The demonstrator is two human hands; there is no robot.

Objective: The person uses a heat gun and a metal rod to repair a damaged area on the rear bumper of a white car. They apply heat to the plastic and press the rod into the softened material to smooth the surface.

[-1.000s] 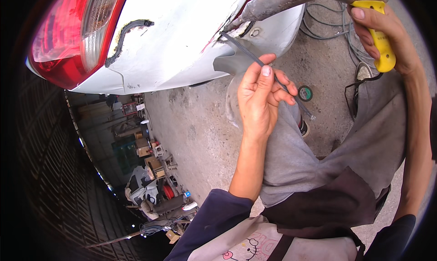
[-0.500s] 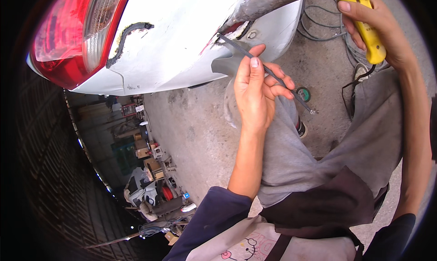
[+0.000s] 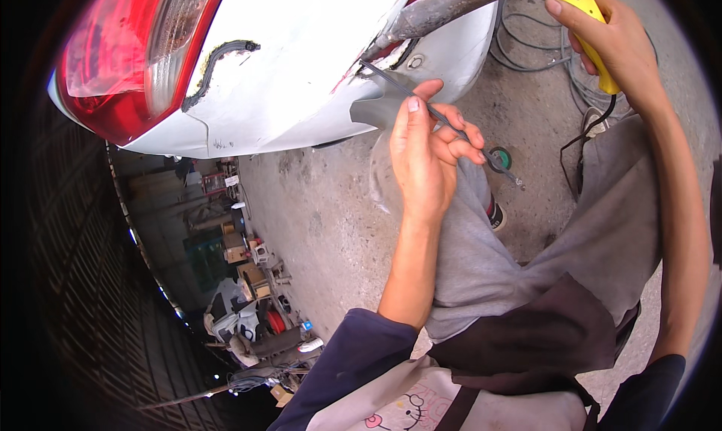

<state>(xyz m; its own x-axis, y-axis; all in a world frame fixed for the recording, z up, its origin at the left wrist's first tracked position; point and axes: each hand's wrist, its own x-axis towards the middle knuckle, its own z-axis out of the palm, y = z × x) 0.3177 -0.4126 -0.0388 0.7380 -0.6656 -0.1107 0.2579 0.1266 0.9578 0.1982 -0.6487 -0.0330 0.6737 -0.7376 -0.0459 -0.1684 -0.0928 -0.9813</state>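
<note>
My left hand (image 3: 425,156) pinches a thin dark grey plastic rod (image 3: 392,80) between thumb and fingers. The rod slants from the white car bumper (image 3: 293,100) down to the right, its frayed lower end past my fingers. My right hand (image 3: 628,47) is wrapped around the yellow handle of a hot-air gun (image 3: 451,10). The gun's scorched metal barrel points left and down, its narrow nozzle close to the rod's upper tip at a split in the bumper. Left of there, a dark curved bead (image 3: 218,64) runs along the bumper near the red tail light (image 3: 113,47).
A grey hose or cable (image 3: 526,59) lies coiled on the concrete floor (image 3: 301,205). Near my legs are a green-and-black roll (image 3: 500,159) and a dark can (image 3: 495,214). Boxes (image 3: 256,279) and clutter line the left side.
My right hand and the gun handle have shifted slightly left and up. The nozzle stays close to the rod's tip, and my left hand has barely moved.
</note>
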